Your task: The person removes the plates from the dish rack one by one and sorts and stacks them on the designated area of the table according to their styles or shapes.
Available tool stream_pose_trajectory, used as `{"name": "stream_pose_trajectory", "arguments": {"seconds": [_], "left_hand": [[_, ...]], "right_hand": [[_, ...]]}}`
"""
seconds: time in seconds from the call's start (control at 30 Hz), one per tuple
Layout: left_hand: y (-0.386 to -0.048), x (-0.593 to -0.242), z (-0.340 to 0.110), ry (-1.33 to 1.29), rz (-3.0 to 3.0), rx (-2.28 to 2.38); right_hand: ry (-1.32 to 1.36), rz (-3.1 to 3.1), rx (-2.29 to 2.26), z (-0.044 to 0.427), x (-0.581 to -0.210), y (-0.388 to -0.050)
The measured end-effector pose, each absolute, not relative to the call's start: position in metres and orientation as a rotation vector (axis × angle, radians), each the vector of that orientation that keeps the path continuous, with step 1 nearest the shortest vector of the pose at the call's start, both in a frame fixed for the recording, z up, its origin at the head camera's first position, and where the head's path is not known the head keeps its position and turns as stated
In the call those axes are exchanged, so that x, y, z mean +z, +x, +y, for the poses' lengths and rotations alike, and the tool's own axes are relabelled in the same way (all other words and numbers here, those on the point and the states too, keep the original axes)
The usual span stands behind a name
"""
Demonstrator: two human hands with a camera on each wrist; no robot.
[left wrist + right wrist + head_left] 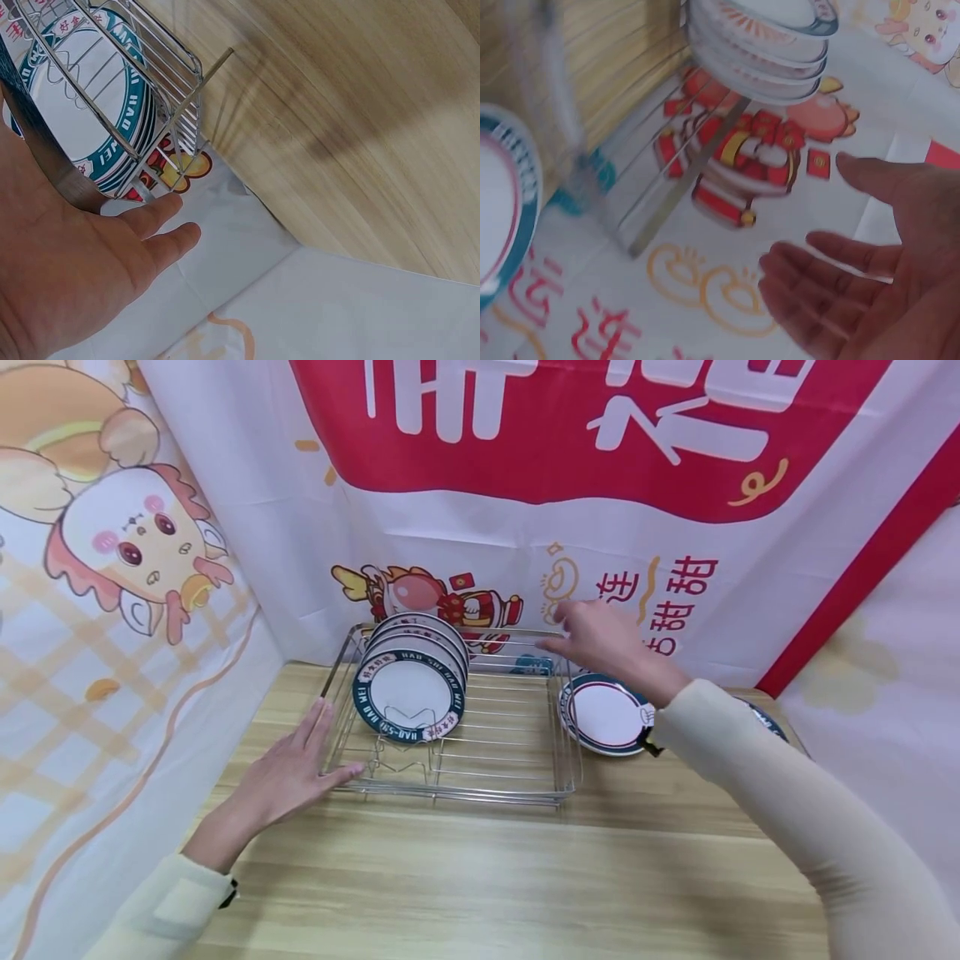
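A silver wire dish rack [495, 792] stands on the wooden table, with several round plates [408, 693] upright in a row on its left side. Their rims are dark green with white lettering. My left hand [288, 774] lies against the rack's left side, fingers straight and thumb spread over the front corner; in the left wrist view its palm [82, 277] is beside the wires. Above the rack's back right corner hovers my right hand [603, 635], holding nothing. The right wrist view shows that hand [862, 277] with loosely bent fingers, apart from the rack.
To the right of the rack, a green-rimmed plate [603, 717] lies flat on the table [480, 877]. Farther right, my right forearm partly hides another plate [767, 720]. Printed cloth [450, 518] hangs behind the table and along both sides.
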State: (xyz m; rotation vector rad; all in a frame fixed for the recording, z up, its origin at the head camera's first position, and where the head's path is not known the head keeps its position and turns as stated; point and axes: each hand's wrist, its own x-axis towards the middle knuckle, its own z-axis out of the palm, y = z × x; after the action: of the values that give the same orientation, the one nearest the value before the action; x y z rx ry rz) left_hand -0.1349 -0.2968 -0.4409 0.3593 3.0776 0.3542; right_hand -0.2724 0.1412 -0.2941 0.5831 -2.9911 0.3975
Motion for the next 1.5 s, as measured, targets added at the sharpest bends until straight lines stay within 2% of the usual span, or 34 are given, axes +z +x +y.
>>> {"name": "stream_pose_trajectory", "arguments": {"seconds": [0.23,0.47,0.7,1.23,1.5], "left_hand": [[-0.134,-0.439,-0.296,0.381,3.099,0.345],[-0.134,-0.439,-0.296,0.368,3.09,0.339],[-0.133,-0.441,-0.296,0.347,3.083,0.341],[-0.135,-0.441,-0.294,0.323,3.07,0.345],[-0.135,-0.442,-0.295,0.335,3.08,0.334]], "right_hand": [[0.833,-3.031,0.545,0.093,-0.307,-0.28],[1.036,-3.042,0.508,0.047,-0.317,-0.282],[1.097,-3.066,0.506,0.01,-0.328,-0.284],[1.084,-3.098,0.466,-0.027,-0.367,-0.294],[1.185,-3.094,0.494,-0.028,-0.369,-0.289]]}}
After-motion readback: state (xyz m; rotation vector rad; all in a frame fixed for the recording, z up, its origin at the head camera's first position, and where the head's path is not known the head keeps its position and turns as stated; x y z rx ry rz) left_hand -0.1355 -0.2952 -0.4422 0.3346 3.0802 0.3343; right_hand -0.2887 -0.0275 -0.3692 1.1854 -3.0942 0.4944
